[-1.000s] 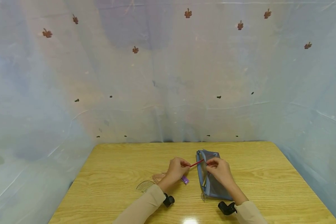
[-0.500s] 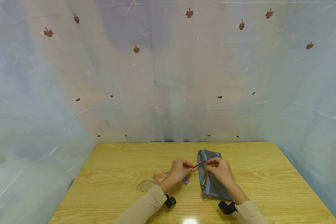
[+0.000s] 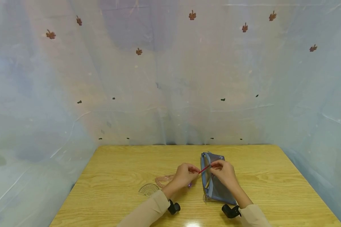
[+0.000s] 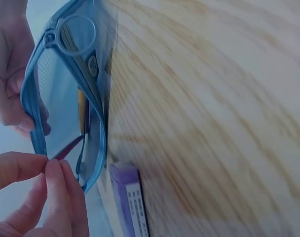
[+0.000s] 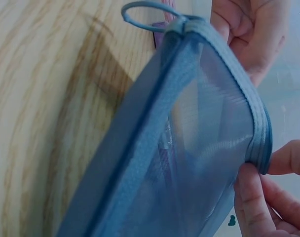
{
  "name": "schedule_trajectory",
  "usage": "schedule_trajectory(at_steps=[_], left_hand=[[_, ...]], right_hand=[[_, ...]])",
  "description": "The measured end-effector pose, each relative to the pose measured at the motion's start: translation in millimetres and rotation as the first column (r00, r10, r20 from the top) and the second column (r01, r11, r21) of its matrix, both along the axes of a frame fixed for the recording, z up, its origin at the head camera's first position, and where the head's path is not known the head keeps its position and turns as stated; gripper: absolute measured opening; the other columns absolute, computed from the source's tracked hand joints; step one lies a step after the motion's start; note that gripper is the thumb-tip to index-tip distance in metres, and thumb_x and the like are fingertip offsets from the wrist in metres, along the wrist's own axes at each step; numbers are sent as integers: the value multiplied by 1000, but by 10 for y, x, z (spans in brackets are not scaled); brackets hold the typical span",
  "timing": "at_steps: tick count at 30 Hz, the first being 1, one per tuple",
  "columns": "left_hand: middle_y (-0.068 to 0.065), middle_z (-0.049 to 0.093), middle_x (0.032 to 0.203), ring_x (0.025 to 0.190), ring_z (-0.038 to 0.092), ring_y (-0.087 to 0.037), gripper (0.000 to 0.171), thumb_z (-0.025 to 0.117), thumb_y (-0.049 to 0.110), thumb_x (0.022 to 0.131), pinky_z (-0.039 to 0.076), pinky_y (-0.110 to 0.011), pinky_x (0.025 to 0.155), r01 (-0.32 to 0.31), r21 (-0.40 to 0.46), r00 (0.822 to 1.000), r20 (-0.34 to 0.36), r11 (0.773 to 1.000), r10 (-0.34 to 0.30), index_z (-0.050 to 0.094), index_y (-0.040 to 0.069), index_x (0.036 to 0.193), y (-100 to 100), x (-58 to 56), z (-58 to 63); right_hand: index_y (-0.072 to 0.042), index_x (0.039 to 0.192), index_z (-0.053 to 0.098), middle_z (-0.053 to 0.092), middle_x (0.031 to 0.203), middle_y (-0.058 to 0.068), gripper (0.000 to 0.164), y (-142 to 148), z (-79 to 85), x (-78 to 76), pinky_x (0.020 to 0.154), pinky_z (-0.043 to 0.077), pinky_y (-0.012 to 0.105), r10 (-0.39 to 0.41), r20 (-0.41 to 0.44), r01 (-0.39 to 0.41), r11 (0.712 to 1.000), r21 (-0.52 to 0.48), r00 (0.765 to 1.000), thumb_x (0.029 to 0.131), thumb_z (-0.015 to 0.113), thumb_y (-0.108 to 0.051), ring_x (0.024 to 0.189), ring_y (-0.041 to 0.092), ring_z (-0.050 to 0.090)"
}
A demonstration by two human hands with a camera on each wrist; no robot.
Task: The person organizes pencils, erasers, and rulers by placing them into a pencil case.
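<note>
My left hand [image 3: 184, 175] pinches a thin red pencil [image 3: 204, 169] between thumb and fingertips. The far end of the pencil [image 4: 68, 148] reaches into the mouth of a blue mesh zip pouch [image 3: 223, 190]. With thumb and fingers, my right hand [image 3: 225, 172] grips one zipped edge of the pouch [image 5: 140, 148] and keeps the mouth apart. Inside lies a yellow stick-like item [image 4: 81, 111], along with other things too blurred to name. A ring pull [image 4: 77, 35] hangs at the zip's near end.
On the wooden table [image 3: 122, 164], a purple box-shaped item [image 4: 128, 197] with a white label lies beside the pouch, mostly behind my left hand in the head view. Farther left are a clear protractor [image 3: 148, 189] and a pinkish transparent drawing tool [image 3: 161, 180], partly covered by my left arm.
My left hand has moved right, nearer the pouch, carrying the red pencil deeper into its mouth. More of the purple item is now covered. My right hand has stayed nearly still.
</note>
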State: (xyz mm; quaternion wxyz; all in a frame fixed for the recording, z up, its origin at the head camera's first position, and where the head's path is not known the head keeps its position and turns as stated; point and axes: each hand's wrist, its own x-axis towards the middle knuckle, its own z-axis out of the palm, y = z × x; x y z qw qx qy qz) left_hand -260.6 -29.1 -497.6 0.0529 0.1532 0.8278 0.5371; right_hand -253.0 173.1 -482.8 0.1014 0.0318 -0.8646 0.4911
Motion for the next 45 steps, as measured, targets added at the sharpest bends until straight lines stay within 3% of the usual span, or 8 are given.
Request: schedule_trajectory(at_steps=[9,15,25,33,37,42,45], left_hand=[[7,65,77,48,50,-9,4,72,11,93,41,-23,40,23,37,997,73,999,-26,76,10,95,73,52,15],[5,68,78,68,61,-10,3,75,11,91,49,-24,54,51,52,997,55,997,-54,76,9,93,95,78,16],[9,67,75,68,60,-6,7,77,17,90,50,-24,57,75,17,997,8,997,-76,76,12,84,123,113,41],[9,67,80,70,59,-4,7,74,15,92,50,-23,59,117,18,993,19,993,-117,77,11,88,134,153,78],[7,68,81,72,63,-13,8,73,14,93,50,-24,59,146,27,989,32,989,-147,78,9,89,137,162,100],[-2,71,80,79,69,-29,9,72,9,93,57,-36,66,178,72,980,75,981,-183,78,3,91,155,183,123],[-3,71,80,79,69,-28,9,71,10,94,58,-39,68,178,80,980,74,981,-184,77,3,91,152,178,123]], right_hand=[[6,92,72,69,79,8,12,8,1,1,57,53,23,-4,-4,4,1000,-8,1000,80,73,7,71,19,66],[5,92,72,69,79,7,12,20,-9,-5,58,53,23,0,-15,0,1000,-3,1000,80,75,7,72,20,67],[5,95,73,70,82,7,14,38,-24,-3,59,54,24,-5,0,5,1000,-2,1000,81,73,7,74,20,67],[5,96,73,70,83,8,15,42,9,8,61,53,24,-5,6,5,1000,3,1000,81,73,5,75,21,67],[5,96,73,71,83,8,15,38,25,12,61,53,23,-8,8,8,1000,1,1000,81,73,5,75,21,67],[6,96,73,71,83,8,15,32,31,13,61,53,22,-9,11,9,1000,-11,1000,81,72,5,76,21,67],[6,96,73,70,84,9,15,33,31,15,61,53,22,-9,12,9,1000,-18,1000,81,72,6,76,21,67]])
